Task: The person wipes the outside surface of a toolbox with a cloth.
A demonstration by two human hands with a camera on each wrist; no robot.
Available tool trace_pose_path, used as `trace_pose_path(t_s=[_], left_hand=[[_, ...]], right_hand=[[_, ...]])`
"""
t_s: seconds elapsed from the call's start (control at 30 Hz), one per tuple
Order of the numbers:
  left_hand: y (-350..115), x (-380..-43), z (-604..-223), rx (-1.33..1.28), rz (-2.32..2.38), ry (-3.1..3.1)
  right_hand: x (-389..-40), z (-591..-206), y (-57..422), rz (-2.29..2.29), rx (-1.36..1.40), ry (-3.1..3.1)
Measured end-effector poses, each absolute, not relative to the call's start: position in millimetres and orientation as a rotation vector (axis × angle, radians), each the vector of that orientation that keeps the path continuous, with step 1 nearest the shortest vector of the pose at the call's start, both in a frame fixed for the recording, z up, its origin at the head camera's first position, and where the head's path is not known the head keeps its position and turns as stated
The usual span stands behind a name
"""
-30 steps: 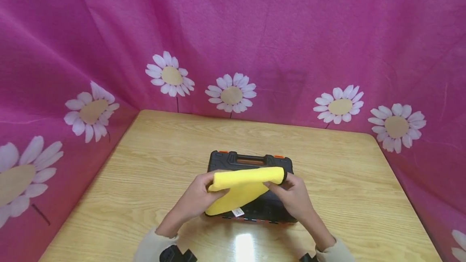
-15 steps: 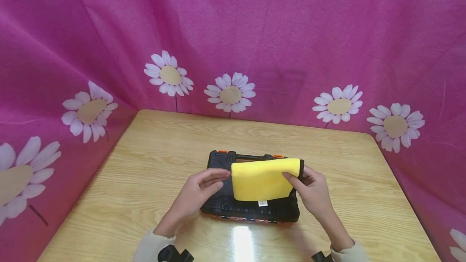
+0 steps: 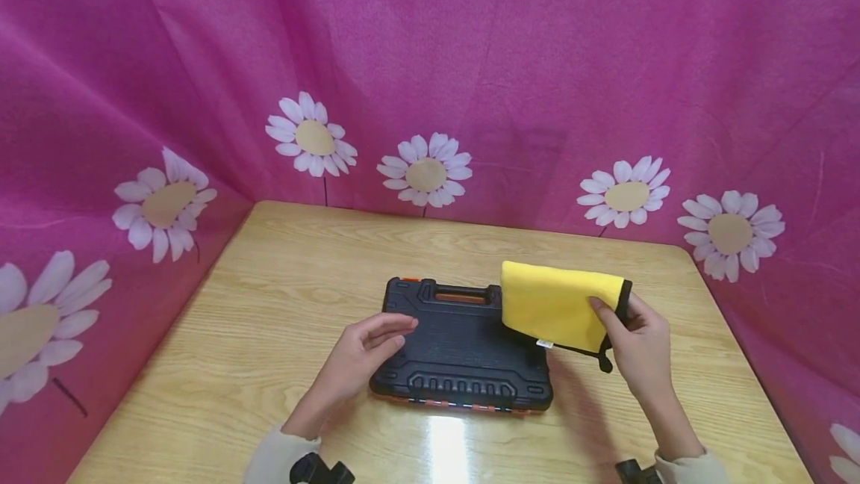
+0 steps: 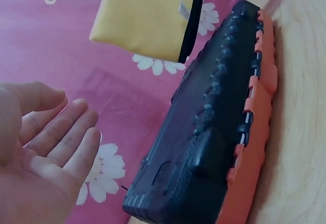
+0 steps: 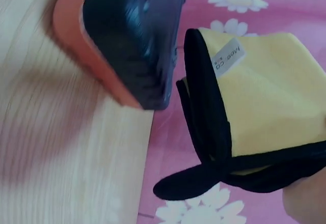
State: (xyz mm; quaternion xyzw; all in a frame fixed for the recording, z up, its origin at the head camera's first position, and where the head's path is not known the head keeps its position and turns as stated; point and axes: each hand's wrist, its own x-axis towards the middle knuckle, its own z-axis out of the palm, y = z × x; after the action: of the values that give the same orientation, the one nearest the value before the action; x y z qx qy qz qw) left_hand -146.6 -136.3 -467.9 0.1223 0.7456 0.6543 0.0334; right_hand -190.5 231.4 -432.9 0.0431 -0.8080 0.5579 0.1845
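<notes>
A folded yellow cloth (image 3: 561,305) with black edging, a black loop and a small white label hangs in the air over the right end of a black and orange tool case (image 3: 463,349). Its right edge is pinched between thumb and fingers of my right hand (image 3: 641,346). The case lies closed on the table, its handle toward the back. My left hand (image 3: 366,353) hovers at the case's left side, fingers loosely extended, holding nothing. In the left wrist view that palm (image 4: 46,168) shows bare, apart from cloth (image 4: 142,18) and case (image 4: 198,127).
The wooden table (image 3: 302,267) reaches back to a pink curtain (image 3: 430,58) printed with white daisies, which also hangs along both sides. A bright light reflection lies on the tabletop in front of the case.
Both hands held the cloth over the case at first. My left hand released it, and my right hand carried it rightward, uncovering most of the case lid.
</notes>
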Motion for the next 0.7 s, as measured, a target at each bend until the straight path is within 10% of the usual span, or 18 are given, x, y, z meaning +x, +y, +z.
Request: trace_pose_path(t_s=[0.7], left_hand=[[-136.8, -156.1, -508.3, -0.129, 2.107, 2.420]], right_hand=[[-207.0, -450.3, 282.1, 1.437, -0.196, -2.189]])
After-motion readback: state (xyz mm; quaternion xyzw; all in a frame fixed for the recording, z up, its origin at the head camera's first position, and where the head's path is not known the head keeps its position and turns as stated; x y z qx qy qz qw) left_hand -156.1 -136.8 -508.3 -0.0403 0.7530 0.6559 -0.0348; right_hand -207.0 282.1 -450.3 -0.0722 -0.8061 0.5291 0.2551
